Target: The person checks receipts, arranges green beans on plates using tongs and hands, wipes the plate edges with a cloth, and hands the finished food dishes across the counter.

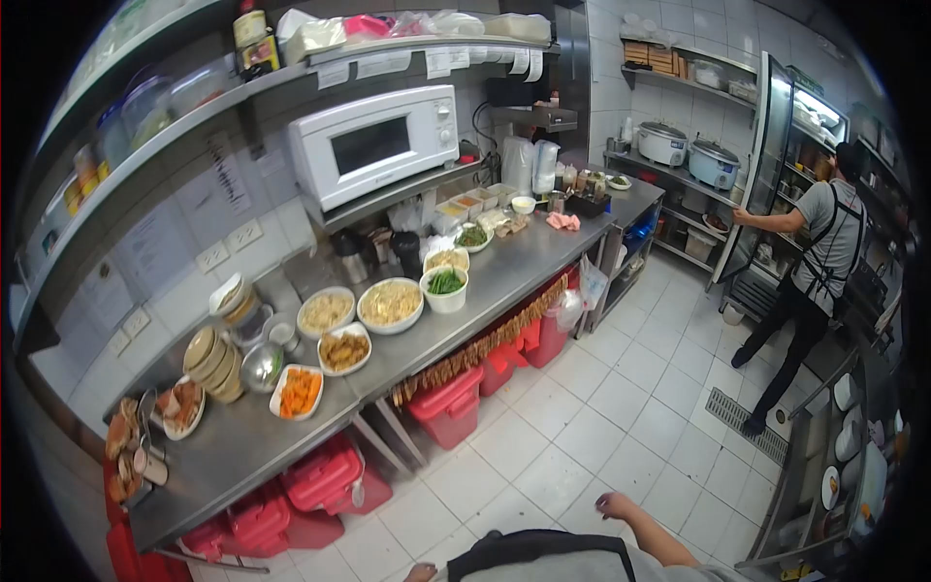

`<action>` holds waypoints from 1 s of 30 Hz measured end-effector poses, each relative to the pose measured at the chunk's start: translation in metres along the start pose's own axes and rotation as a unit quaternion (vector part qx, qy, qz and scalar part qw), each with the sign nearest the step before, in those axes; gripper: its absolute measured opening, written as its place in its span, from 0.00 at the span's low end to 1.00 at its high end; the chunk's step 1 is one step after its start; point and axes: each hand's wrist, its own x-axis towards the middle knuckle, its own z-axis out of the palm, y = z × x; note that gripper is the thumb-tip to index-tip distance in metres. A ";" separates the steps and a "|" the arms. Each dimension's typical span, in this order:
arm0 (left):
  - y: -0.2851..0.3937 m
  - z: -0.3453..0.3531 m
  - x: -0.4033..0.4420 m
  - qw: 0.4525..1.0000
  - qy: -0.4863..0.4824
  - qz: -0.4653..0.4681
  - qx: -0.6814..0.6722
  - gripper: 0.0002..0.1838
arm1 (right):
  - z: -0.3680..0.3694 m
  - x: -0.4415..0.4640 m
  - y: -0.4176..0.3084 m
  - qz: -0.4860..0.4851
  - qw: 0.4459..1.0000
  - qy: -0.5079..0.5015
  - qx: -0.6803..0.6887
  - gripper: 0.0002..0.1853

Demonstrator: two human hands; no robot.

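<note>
My right hand (612,504) hangs low over the tiled floor, forearm reaching in from the bottom edge. Its fingers are loosely bent and apart, with nothing visible in them. Only a bit of my left hand (422,572) shows at the bottom edge; its fingers are cut off from view. Neither hand touches the steel counter (320,422) ahead. On that counter stand a bowl of orange chunks (299,392), a bowl of browned pieces (344,350), a large bowl of pale shredded food (390,304) and a tub of chopped greens (445,282).
A white microwave (373,145) sits on a shelf above the counter. Red lidded bins (446,407) stand underneath. At the right, a co-worker (819,233) holds a tall fridge door (761,175) open. Rice cookers (662,145) rest on the back shelf. A drain grate (745,427) lies in the floor.
</note>
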 end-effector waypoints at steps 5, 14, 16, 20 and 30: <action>0.095 -0.150 0.159 0.998 0.053 -0.012 -0.025 0.21 | -0.065 0.026 0.000 0.040 0.925 0.265 0.270 0.10; 0.308 -0.218 0.288 0.952 0.175 0.004 -0.251 0.19 | -0.083 0.087 0.182 0.206 0.974 -0.090 -0.018 0.13; 0.318 -0.175 0.307 0.968 0.084 0.008 -0.238 0.20 | -0.134 0.114 0.187 0.194 0.975 -0.098 -0.038 0.13; 0.335 -0.097 0.355 0.970 -0.099 -0.004 -0.221 0.25 | -0.252 0.207 0.188 0.101 0.976 -0.105 -0.163 0.13; 0.524 -0.256 0.411 0.941 -0.035 0.056 -0.333 0.21 | -0.455 0.427 -0.053 -0.107 0.988 0.104 0.036 0.12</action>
